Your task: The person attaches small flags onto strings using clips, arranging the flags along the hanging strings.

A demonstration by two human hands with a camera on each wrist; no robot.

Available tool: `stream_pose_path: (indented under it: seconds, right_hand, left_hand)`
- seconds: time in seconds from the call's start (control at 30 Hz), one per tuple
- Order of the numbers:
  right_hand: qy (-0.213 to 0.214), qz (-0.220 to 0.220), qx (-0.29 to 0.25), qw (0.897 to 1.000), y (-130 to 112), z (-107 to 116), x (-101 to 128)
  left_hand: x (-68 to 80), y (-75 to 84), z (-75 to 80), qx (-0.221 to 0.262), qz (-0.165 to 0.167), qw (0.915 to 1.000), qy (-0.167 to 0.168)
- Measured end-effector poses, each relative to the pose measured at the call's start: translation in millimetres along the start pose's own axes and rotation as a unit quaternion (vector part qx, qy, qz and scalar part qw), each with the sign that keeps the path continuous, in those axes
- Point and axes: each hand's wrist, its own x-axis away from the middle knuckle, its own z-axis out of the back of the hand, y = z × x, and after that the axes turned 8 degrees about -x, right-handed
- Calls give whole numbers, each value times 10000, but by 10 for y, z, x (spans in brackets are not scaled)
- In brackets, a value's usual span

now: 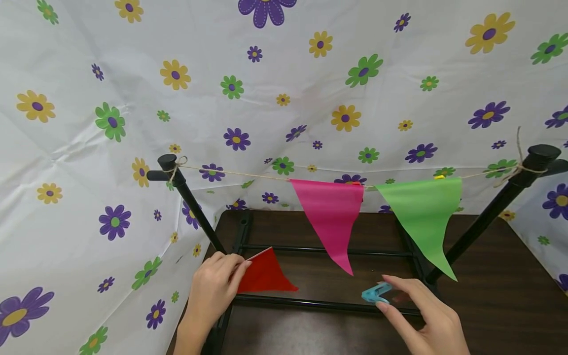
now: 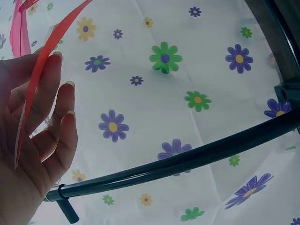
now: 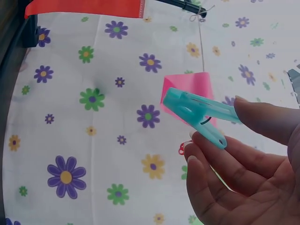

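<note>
A red pennant flag (image 1: pixel 266 274) is pinched along its top edge by my left hand (image 1: pixel 216 282), close to the left black post. In the left wrist view the red flag (image 2: pixel 39 63) appears nearly edge-on between thumb and fingers. My right hand (image 1: pixel 426 314) pinches a blue clothespin (image 1: pixel 376 293) by its handle ends. The right wrist view shows this clothespin (image 3: pixel 197 112) between thumb and fingertips. Above, a pink pennant (image 1: pixel 335 217) and a green pennant (image 1: pixel 426 212) hang from a twine string (image 1: pixel 239 173). A red clip and a yellow clip (image 1: pixel 439 177) sit at their top edges.
The string is tied between a left black post (image 1: pixel 195 207) and a right black post (image 1: pixel 488 217). Black rails (image 1: pixel 310 304) cross low over the dark wooden table (image 1: pixel 510 296). A flower-patterned white cloth (image 1: pixel 199 39) hangs behind and at the sides.
</note>
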Motion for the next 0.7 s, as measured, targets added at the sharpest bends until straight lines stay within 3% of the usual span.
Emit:
stream_pose_path:
  seconds: [0.27, 0.7]
  right_hand:
    - [-256, 97, 47, 9996, -76, 20, -153]
    - [-426, 297, -451, 9976, -261, 12, -384]
  left_hand:
    - [-57, -9, 46, -88, -47, 9998, 149]
    - [-275, -27, 155, 6, -135, 9996, 259]
